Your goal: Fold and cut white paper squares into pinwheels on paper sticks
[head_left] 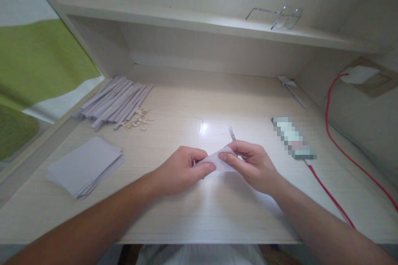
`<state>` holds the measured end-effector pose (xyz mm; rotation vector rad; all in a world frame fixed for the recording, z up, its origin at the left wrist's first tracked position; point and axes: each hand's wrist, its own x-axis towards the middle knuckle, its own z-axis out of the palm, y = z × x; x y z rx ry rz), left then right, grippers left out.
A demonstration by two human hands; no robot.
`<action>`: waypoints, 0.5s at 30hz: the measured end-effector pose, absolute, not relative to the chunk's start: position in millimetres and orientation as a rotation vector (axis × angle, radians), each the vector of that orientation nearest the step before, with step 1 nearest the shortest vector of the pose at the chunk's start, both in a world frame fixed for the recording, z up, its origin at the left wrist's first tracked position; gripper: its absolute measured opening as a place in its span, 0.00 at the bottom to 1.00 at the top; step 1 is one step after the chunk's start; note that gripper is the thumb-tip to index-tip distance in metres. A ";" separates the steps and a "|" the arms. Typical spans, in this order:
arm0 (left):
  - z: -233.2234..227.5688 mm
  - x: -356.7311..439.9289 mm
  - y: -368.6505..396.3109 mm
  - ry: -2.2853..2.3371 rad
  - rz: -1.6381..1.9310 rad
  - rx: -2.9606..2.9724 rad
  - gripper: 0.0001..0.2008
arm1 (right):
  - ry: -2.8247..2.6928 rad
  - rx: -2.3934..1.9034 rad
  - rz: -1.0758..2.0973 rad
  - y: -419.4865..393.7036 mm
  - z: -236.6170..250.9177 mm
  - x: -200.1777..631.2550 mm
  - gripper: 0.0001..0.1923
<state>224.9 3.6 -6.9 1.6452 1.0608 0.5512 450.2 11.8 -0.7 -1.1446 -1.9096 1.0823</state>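
Both hands, left hand (183, 169) and right hand (248, 165), pinch a light, floppy paper slip (217, 159) by its ends above the tabletop (199, 215).

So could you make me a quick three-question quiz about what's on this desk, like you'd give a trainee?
1. True or false: both the left hand and the right hand grip the small sheet of paper.
2. What lies just right of the paper rolls at the back left? A) a pile of small pale bits B) a cup C) a stapler
3. Fill in: on the shelf above the desk lies a pair of ____.

Key: 1 true; 2 A; 3 glasses. Extra: a stack of flat sheets lies at the front left, and a red cable runs along the right side.
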 end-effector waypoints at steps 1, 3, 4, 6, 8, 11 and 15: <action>-6.6 225.0 3.7 1.061 0.564 1.648 0.18 | -1.885 -1.143 1.102 12.5 -0.5 450.4 0.13; -6.1 225.3 3.9 1.072 0.626 1.645 0.17 | -1.733 -1.133 1.206 14.8 -1.0 450.5 0.10; -6.0 225.6 3.9 1.084 0.675 1.639 0.17 | -1.622 -1.124 1.271 16.1 -1.6 450.2 0.10; -6.4 226.7 3.7 1.123 0.791 1.611 0.17 | -1.425 -1.118 1.380 17.8 -3.6 448.0 0.18; -7.1 228.7 2.7 1.153 0.895 1.575 0.16 | -1.364 -1.134 1.455 17.3 -6.0 443.5 0.20; -8.1 232.6 0.4 1.123 0.950 1.539 0.15 | -1.404 -1.123 1.494 12.9 -8.9 435.2 0.16; -9.0 235.4 -0.5 1.069 0.876 1.545 0.15 | -1.363 -1.118 1.383 9.4 -10.1 431.7 0.14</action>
